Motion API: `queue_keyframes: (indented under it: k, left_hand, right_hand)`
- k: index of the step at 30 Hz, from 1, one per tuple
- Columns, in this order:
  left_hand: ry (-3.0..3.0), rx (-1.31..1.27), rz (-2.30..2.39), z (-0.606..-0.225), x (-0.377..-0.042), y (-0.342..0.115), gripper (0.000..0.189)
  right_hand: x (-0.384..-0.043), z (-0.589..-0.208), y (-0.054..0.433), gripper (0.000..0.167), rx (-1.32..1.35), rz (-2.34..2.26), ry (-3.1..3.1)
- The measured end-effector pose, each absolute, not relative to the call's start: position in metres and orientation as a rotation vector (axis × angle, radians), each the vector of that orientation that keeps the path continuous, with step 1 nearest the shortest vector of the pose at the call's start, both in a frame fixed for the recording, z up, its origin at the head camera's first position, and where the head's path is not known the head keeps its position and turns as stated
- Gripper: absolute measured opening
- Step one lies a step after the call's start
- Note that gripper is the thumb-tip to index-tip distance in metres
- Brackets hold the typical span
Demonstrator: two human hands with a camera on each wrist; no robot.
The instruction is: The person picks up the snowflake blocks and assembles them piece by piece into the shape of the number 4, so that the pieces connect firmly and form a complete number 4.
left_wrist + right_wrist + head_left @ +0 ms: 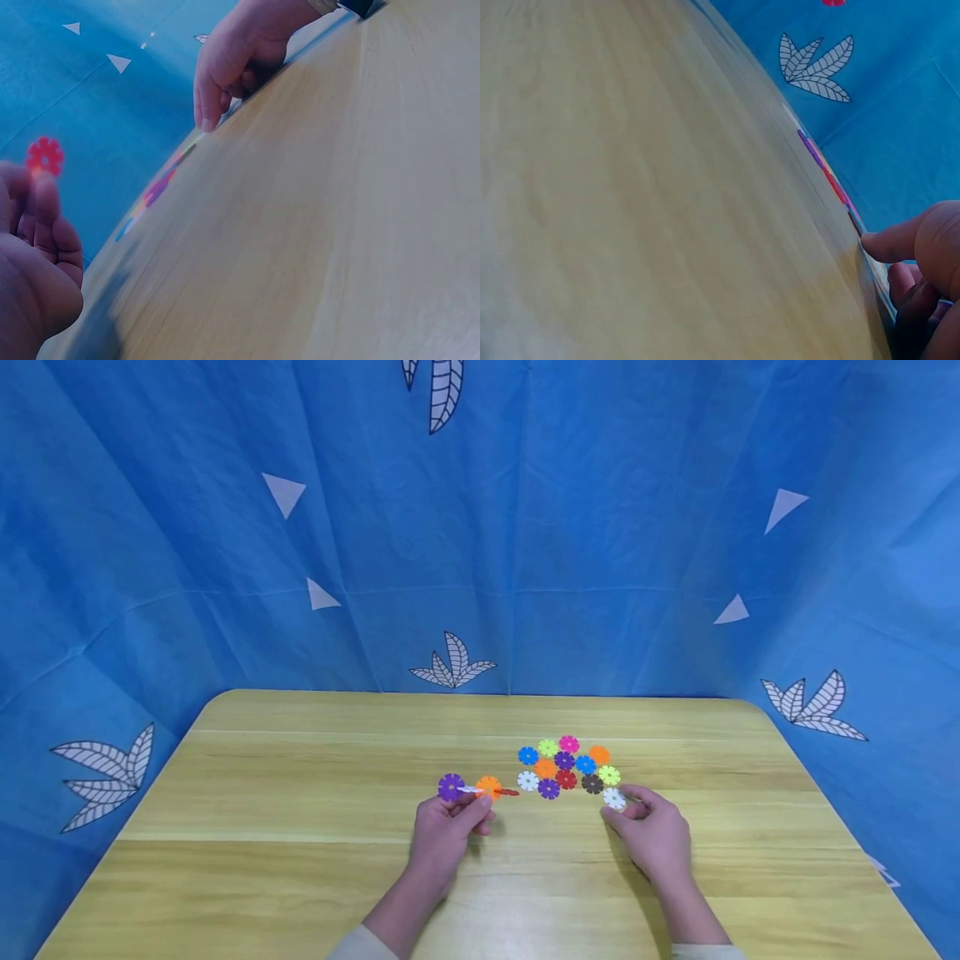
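Observation:
In the head view my left hand (444, 837) pinches a short chain of notched plastic snowflake discs, raised over the table. The chain runs from a purple disc (451, 787) through a white disc set edge-on to an orange disc (489, 787), with a red disc (507, 792) edge-on at the right end. That red disc (45, 156) shows face-on above the fingertips in the left wrist view. My right hand (657, 835) has its thumb and forefinger on either side of a loose white disc (614, 798), gripping it by the rim at the table.
Loose discs of several colours lie flat in a close group left of my right hand, among them a dark brown disc (592, 783), a red disc (566, 778) and a pink disc (569, 744). The wooden table (300, 877) ends at a blue patterned curtain (600, 527).

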State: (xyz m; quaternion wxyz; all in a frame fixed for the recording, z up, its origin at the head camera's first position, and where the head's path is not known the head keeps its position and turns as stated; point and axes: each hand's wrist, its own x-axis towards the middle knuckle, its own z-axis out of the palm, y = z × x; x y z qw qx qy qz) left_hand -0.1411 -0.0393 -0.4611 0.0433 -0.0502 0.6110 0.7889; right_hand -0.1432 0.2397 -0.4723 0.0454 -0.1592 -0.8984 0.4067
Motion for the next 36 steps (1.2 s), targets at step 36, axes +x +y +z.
queue_keyframes:
  k: [36]
  left_hand:
    - [1.897,-0.138,2.371,-0.4642,-0.1409,-0.0385,0.022]
  right_hand:
    - [-0.1449,-0.4703,0.2436,0.040,-0.577,1.286,-2.736]
